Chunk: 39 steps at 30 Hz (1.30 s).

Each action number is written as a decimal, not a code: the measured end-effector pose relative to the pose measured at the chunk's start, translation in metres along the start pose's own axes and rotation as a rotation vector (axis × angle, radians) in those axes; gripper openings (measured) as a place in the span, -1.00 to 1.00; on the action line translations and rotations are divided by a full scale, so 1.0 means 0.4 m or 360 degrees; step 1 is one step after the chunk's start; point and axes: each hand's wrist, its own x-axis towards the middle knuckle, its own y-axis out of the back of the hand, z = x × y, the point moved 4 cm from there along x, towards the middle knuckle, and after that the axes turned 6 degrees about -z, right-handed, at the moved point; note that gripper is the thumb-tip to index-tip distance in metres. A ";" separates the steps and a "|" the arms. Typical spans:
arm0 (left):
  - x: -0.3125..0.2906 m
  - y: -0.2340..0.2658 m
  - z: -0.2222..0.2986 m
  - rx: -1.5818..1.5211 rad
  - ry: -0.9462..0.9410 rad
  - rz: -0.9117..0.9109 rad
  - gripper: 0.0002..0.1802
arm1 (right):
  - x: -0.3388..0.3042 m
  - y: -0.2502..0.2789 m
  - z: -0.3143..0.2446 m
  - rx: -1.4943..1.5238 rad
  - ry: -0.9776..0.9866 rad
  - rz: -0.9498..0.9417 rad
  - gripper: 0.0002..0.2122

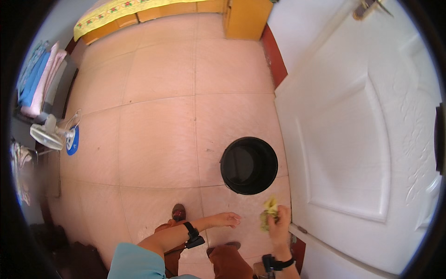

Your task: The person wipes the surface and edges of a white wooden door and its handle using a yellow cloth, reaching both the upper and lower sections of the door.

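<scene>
My right hand (280, 221) is closed around a crumpled yellow-green cloth (269, 213), which bunches out past the fingertips. It is held between the black bucket (272, 178) and the white door. The bucket stands upright on the tiled floor, and its dark inside has a paler round patch, so I cannot tell if there is water in it. My left hand (226, 220) reaches across in front of my legs, nearer to me than the bucket. Its fingers are loosely stretched out and nothing is in them.
A white panelled door (344, 153) takes up the right side. On the left, a small fan (48, 133) sits near folded cloths (42, 81). At the far end are a wooden cabinet (247, 19) and a yellow patterned cover (125, 11). My shoes rest on the pink floor tiles (158, 139).
</scene>
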 end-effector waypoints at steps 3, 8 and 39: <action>-0.098 -0.076 0.135 0.0220 -0.0243 0.0077 -0.19 | -0.026 -0.098 -0.067 0.0424 -0.0180 -0.0345 -0.68; -0.342 -0.162 0.358 0.0211 -0.0235 0.0324 -0.15 | -0.035 -0.187 -0.222 0.0738 -0.0189 -0.0778 -0.68; -1.536 -0.607 -0.049 -0.0800 -0.0106 0.2692 -0.58 | 0.372 0.026 -0.652 -0.0247 -0.0670 -0.1536 -0.76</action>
